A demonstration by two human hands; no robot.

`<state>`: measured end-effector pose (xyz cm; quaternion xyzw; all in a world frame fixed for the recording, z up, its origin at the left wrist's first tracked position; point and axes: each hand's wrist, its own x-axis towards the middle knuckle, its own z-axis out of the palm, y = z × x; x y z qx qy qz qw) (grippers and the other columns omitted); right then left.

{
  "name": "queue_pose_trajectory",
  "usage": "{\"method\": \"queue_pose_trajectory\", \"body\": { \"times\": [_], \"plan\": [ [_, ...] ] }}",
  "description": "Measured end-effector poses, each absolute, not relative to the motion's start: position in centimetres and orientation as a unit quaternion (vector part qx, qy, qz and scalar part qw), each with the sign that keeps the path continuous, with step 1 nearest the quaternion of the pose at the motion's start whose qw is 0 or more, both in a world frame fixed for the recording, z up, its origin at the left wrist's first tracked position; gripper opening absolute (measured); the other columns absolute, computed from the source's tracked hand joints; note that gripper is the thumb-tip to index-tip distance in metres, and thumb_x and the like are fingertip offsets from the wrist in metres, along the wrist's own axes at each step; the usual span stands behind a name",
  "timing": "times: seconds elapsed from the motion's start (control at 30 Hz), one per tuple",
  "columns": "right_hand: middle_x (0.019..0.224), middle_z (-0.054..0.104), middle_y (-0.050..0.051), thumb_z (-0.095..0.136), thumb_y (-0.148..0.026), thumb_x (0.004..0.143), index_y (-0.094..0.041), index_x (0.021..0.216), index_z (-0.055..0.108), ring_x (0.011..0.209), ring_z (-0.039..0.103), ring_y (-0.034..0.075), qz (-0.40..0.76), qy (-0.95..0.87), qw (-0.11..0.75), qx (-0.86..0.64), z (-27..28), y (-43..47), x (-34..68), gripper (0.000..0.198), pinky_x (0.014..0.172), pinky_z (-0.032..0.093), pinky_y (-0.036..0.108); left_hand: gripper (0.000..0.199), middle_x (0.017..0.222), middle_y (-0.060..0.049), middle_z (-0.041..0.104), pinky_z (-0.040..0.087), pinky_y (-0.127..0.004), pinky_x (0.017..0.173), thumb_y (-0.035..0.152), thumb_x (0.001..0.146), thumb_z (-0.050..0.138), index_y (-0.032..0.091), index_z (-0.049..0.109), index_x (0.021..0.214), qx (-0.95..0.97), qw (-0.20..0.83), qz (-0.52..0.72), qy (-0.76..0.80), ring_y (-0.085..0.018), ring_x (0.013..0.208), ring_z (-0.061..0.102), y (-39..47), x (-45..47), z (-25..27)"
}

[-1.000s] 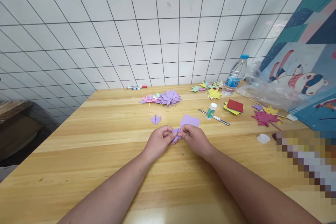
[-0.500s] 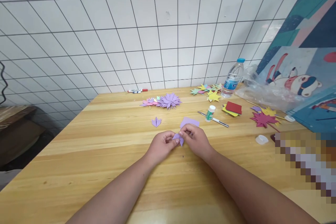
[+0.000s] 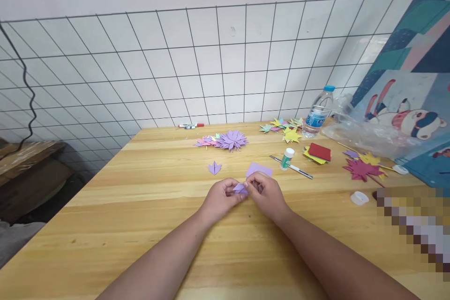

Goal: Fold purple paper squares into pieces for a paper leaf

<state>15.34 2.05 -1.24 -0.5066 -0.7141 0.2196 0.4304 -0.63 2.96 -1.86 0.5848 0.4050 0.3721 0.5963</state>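
One broad, yellow-brown wooden table is spread beneath both hands. Low over it, the left hand and the right hand are brought close together. Well beyond them lies a many-pointed purple paper rosette; past the right hand's knuckles, a flat purple paper sheet is partly covered from view. Beyond the right hand and to its right, a small white-capped green glue stick is stood upright.

Smallest are the two folded pieces. A three-pointed purple folded-paper piece is left lying just beyond the left hand. A small purple folded-paper wedge is held between the hands — clasped between left thumb and fingers, its right end pinched by the right fingertips, though much of that grip is hidden.

Almost no weight should be felt in it. Stiffness is to be expected along layered folds, softness at single-layer tips, which could easily be bent or dented. It is best gripped flat across the folded layers — lightly, with the points left free.
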Motion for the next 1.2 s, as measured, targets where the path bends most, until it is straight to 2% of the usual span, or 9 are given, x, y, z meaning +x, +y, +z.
{"method": "queue_pose_trajectory", "body": {
  "times": [0.3, 0.47, 0.6, 0.7, 0.83, 0.93, 1.0, 1.1, 1.2],
  "plan": [
    [0.061, 0.055, -0.002, 0.055, -0.025, 0.076, -0.019, 0.071, 0.057, 0.054, 0.047, 0.011, 0.314, -0.694, 0.401, -0.509, -1.3, 2.5, 15.8, 0.008, 0.051, 0.036, 0.021, 0.024, 0.072, -0.001, 0.061, 0.040, -0.022, 0.063, 0.028, 0.070, 0.068, 0.016, 0.054, 0.085, 0.603, 0.605, 0.358, 0.378, -0.013, 0.067, 0.056, 2.7, -0.8, -1.2],
    [0.062, 0.052, -0.003, 0.054, -0.030, 0.077, -0.019, 0.070, 0.052, 0.055, 0.046, 0.011, 0.385, -0.638, 0.434, -0.506, -1.5, 2.5, 15.5, 0.013, 0.052, 0.038, 0.022, 0.031, 0.093, -0.006, 0.064, 0.042, -0.025, 0.074, 0.027, 0.069, 0.069, 0.016, 0.053, 0.092, 0.584, 0.609, 0.392, 0.367, -0.016, 0.084, 0.059, 2.9, -0.7, -1.1],
    [0.060, 0.050, -0.003, 0.052, -0.032, 0.079, -0.019, 0.072, 0.051, 0.056, 0.046, 0.011, 0.390, -0.642, 0.433, -0.498, -1.7, 2.4, 15.0, 0.015, 0.052, 0.038, 0.022, 0.028, 0.075, -0.003, 0.064, 0.042, -0.025, 0.068, 0.028, 0.069, 0.069, 0.015, 0.052, 0.086, 0.541, 0.617, 0.403, 0.405, -0.014, 0.069, 0.059, 3.0, -0.5, -1.6],
    [0.066, 0.055, -0.001, 0.051, -0.032, 0.081, -0.020, 0.077, 0.054, 0.061, 0.050, 0.013, 0.325, -0.682, 0.409, -0.511, -1.3, 2.5, 15.3, 0.014, 0.057, 0.040, 0.024, 0.032, 0.075, -0.002, 0.063, 0.041, -0.024, 0.065, 0.027, 0.071, 0.066, 0.017, 0.050, 0.097, 0.550, 0.578, 0.433, 0.419, -0.013, 0.067, 0.057, 3.2, -1.0, -1.5],
    [0.098, 0.063, 0.004, 0.056, -0.031, 0.079, -0.021, 0.096, 0.059, 0.094, 0.051, 0.020, 0.121, -0.738, 0.345, -0.568, -0.7, 2.8, 16.7, 0.020, 0.084, 0.037, 0.033, 0.039, 0.090, -0.003, 0.060, 0.042, -0.028, 0.079, 0.028, 0.078, 0.055, 0.020, 0.047, 0.115, 0.558, 0.400, 0.536, 0.492, -0.016, 0.085, 0.057, 4.5, -2.9, -0.9],
    [0.112, 0.061, 0.006, 0.059, -0.027, 0.076, -0.022, 0.109, 0.058, 0.105, 0.047, 0.024, 0.042, -0.740, 0.258, -0.620, -0.6, 3.0, 17.6, 0.033, 0.089, 0.033, 0.037, 0.044, 0.096, -0.005, 0.058, 0.041, -0.034, 0.086, 0.028, 0.080, 0.052, 0.022, 0.044, 0.123, 0.565, 0.313, 0.522, 0.556, -0.018, 0.093, 0.056, 5.5, -4.1, -1.0],
    [0.113, 0.062, 0.006, 0.060, -0.028, 0.076, -0.023, 0.113, 0.057, 0.105, 0.048, 0.025, 0.019, -0.738, 0.207, -0.643, -0.6, 3.1, 18.0, 0.037, 0.085, 0.033, 0.038, 0.043, 0.108, -0.008, 0.056, 0.036, -0.039, 0.094, 0.026, 0.078, 0.056, 0.023, 0.048, 0.120, 0.591, 0.230, 0.510, 0.581, -0.022, 0.107, 0.049, 6.0, -4.6, -1.3],
    [0.104, 0.067, 0.004, 0.058, -0.033, 0.079, -0.025, 0.104, 0.062, 0.098, 0.052, 0.026, -0.009, -0.745, 0.154, -0.649, -0.5, 3.0, 18.1, 0.027, 0.079, 0.032, 0.039, 0.047, 0.126, -0.008, 0.047, 0.021, -0.042, 0.105, 0.020, 0.074, 0.059, 0.024, 0.048, 0.120, 0.572, 0.092, 0.556, 0.596, -0.023, 0.124, 0.034, 6.4, -5.0, -1.8],
    [0.090, 0.070, 0.004, 0.052, -0.031, 0.084, -0.023, 0.085, 0.067, 0.086, 0.057, 0.023, -0.047, -0.759, 0.126, -0.637, -0.2, 2.9, 18.0, 0.017, 0.075, 0.030, 0.037, 0.042, 0.124, -0.007, 0.048, 0.032, -0.038, 0.098, 0.021, 0.077, 0.056, 0.025, 0.048, 0.119, 0.550, 0.150, 0.603, 0.558, -0.021, 0.117, 0.042, 6.0, -4.8, -1.9]
  ]
}}
